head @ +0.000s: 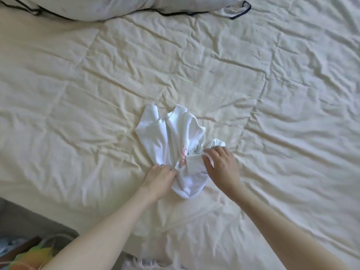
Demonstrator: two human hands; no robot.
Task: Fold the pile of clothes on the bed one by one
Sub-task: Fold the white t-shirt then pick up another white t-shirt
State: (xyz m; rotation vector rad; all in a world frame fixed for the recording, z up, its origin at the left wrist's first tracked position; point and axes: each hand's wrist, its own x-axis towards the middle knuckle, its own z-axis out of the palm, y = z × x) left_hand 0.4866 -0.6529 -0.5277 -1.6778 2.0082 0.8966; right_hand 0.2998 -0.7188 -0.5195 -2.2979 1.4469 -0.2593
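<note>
The cream bed (253,78) fills the room's view, a pillow (116,6) at its far edge. Mid-bed lies a crumpled white shirt (155,137), bunched and fanning away from the person, long axis running near to far. The left hand (160,177) pinches its near left edge; the right hand (220,162) grips a fold on its right side, both equally close.

Black-trimmed pillow (116,6), perhaps a colourful bag (37,256)
</note>
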